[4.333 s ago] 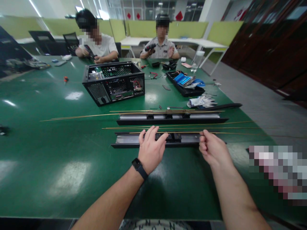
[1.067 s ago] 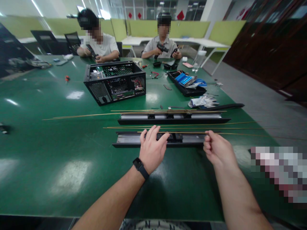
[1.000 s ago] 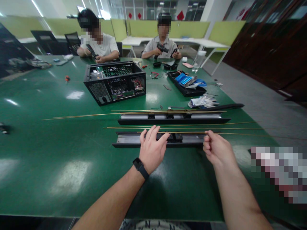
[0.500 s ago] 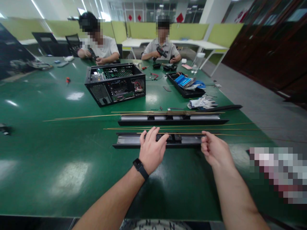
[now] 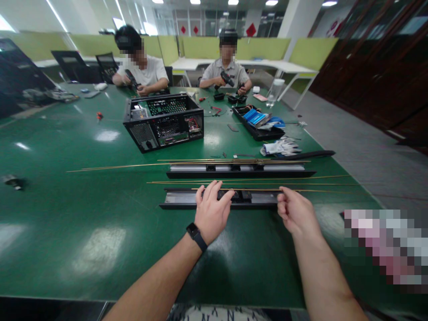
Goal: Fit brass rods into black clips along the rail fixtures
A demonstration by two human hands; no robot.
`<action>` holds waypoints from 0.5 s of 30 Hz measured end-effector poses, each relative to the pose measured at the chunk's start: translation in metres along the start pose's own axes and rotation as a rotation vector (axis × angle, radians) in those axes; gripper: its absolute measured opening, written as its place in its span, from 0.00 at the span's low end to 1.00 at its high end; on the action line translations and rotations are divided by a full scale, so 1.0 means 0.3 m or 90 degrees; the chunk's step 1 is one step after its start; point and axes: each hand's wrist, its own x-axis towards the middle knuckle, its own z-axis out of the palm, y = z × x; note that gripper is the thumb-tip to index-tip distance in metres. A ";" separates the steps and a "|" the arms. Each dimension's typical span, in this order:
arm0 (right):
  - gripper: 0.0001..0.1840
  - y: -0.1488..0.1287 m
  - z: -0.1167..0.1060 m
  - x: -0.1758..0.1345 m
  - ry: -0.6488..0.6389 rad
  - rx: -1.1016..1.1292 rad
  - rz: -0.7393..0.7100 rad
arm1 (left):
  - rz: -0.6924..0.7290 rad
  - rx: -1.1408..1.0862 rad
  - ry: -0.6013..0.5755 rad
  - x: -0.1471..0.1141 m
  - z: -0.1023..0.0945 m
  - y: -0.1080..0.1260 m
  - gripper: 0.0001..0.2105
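Note:
A black-edged metal channel [image 5: 180,197] lies crosswise in front of me, with black blocks [image 5: 245,195] set in its middle. My left hand [image 5: 213,209] is open over this channel, fingers spread and partly covering the blocks. Whether its fingertips press on anything I cannot tell. At the channel's right end, my right hand [image 5: 296,209] pinches a thin brass-coloured rod [image 5: 259,189] between thumb and forefinger; the rod runs along the channel's far edge. Just beyond lie more thin rods [image 5: 187,181]. Farther back is a second, similar channel [image 5: 197,174] with rods across it.
A black computer case [image 5: 167,122] stands open on the green table [image 5: 100,200]. Right of it are a black tray [image 5: 272,133] of blue items and white gloves [image 5: 282,147]. Two people sit opposite, each holding a power tool. A pixelated patch covers the right edge.
The view has tilted up slightly, so the table items sit a little lower in the picture. Both hands keep nearly the same places along the near channel, and the right still pinches the rod.

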 end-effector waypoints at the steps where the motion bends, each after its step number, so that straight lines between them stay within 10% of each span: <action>1: 0.10 0.000 0.000 0.000 -0.002 -0.002 -0.001 | 0.001 0.000 -0.001 0.000 0.000 0.000 0.14; 15: 0.13 0.009 -0.006 0.003 -0.019 -0.028 -0.017 | -0.004 0.002 -0.004 0.000 -0.001 0.004 0.14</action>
